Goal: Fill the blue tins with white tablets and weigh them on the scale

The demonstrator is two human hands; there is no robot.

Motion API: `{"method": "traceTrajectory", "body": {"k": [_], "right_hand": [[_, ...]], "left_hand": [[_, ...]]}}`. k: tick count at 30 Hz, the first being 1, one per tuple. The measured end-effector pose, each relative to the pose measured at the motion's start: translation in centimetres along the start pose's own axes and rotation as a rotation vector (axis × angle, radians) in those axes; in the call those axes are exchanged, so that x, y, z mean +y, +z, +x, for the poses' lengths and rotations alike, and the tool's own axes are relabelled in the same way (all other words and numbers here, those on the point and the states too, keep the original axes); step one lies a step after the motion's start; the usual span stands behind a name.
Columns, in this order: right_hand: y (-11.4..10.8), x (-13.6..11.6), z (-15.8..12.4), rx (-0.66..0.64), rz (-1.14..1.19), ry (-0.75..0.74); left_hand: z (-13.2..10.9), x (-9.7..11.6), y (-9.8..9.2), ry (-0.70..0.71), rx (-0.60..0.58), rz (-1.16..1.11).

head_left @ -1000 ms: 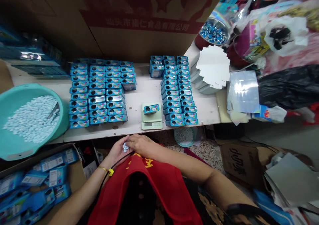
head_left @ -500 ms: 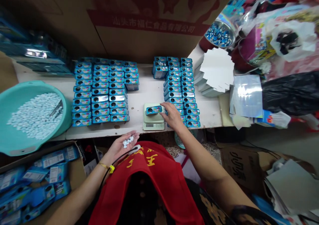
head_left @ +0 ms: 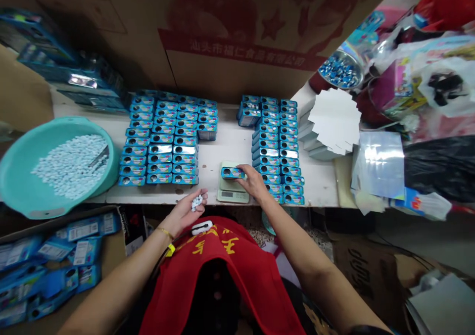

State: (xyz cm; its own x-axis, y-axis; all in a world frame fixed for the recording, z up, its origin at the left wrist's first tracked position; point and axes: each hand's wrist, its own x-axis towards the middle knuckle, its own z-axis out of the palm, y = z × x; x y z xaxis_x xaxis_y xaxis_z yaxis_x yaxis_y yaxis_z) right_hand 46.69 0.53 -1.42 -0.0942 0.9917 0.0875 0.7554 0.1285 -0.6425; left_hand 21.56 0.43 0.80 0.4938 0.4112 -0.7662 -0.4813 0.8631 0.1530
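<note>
My left hand [head_left: 187,210] is cupped palm up near the table's front edge, holding a few small white tablets [head_left: 196,201]. My right hand [head_left: 252,180] reaches to the small green scale [head_left: 232,192] and its fingers close on the blue tin [head_left: 232,172] lying on the scale's plate. Left of the scale stands a block of several blue tins [head_left: 163,142] in rows. Right of it stands another block of blue tins [head_left: 276,149].
A teal basin [head_left: 22,176] full of white tablets [head_left: 70,164] sits at the table's left end. A brown carton [head_left: 237,43] backs the table. White card stacks [head_left: 332,122], foil sheets [head_left: 380,162] and bags lie at right. A box of blue packs [head_left: 48,265] sits lower left.
My right hand left my left palm, reached out to the scale and closed on the tin there. My left hand stayed cupped with the tablets. The camera view shifted slightly.
</note>
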Motion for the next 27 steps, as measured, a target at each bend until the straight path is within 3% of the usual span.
{"method": "traceTrajectory", "body": {"k": [5,8,17,27], "right_hand": [[-2.4,-5.7,-0.6,-0.057,-0.246,-0.105],[-3.2,-7.7,-0.7,-0.121,-0.385,-0.164],[-4.3,-9.3,-1.6,-0.123,-0.548,-0.206],[-3.9,-8.6,-2.0,-0.121,-0.546,-0.144]], "left_hand": [[2.1,0.8,1.7,0.044,0.034,-0.005],[2.5,1.0,2.6,0.04,0.027,-0.025],[2.6,0.7,3.9,0.026,0.004,-0.017],[2.7,0.6,4.6,0.022,-0.016,0.016]]}}
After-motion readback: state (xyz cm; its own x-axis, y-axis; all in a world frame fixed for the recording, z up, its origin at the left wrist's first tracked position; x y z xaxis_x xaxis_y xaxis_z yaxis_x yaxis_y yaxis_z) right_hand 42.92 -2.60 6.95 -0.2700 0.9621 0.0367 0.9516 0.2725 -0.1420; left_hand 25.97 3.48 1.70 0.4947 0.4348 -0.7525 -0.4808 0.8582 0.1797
